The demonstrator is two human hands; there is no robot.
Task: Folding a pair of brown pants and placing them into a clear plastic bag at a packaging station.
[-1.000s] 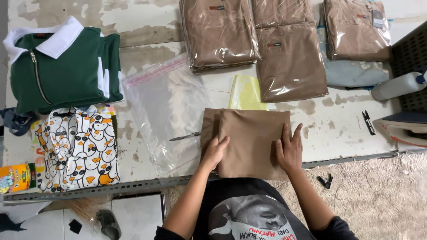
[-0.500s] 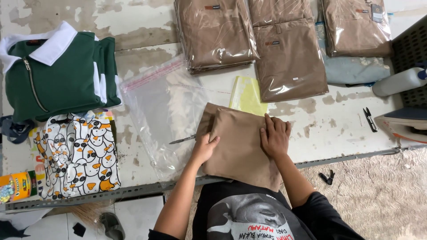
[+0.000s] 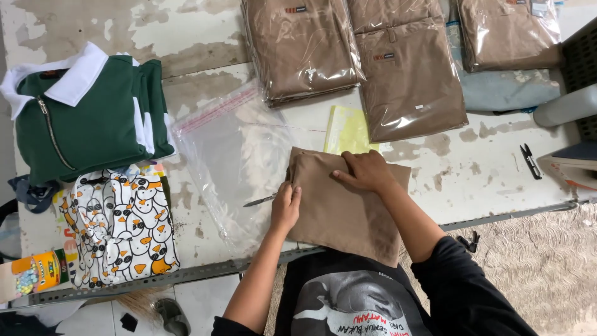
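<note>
The brown cloth [image 3: 348, 208], folded into a rough square, lies tilted on the worn white table [image 3: 205, 28] just above the near edge, its lower right corner hanging over that edge. The left hand [image 3: 286, 208] is at 9 o'clock of the cloth, gripping its left edge with the fingers curled over the fold. The right hand [image 3: 364, 173] lies palm down on the cloth's upper part, at about 12 o'clock of its middle, fingers spread flat and pointing left; it presses rather than grasps. A clear bag [image 3: 236, 158] with a pink strip along its mouth lies flat at 10 o'clock of the cloth, touching or slipping just under its left edge, and a thin metal blade [image 3: 260, 200] rests on the bag just left of the left hand. A yellow sheet [image 3: 349, 129] peeks out at 12 o'clock, partly under the cloth. Further up, at 12 to 1 o'clock, lie bagged brown clothes [image 3: 410, 81] in several stacks. Well to the left, at 9 to 10 o'clock, sits a folded green shirt [image 3: 87, 118] with a white collar, and below it a penguin print [image 3: 121, 221]. Small black snips [image 3: 530, 160] lie at 3 o'clock, well apart from the hands.
</note>
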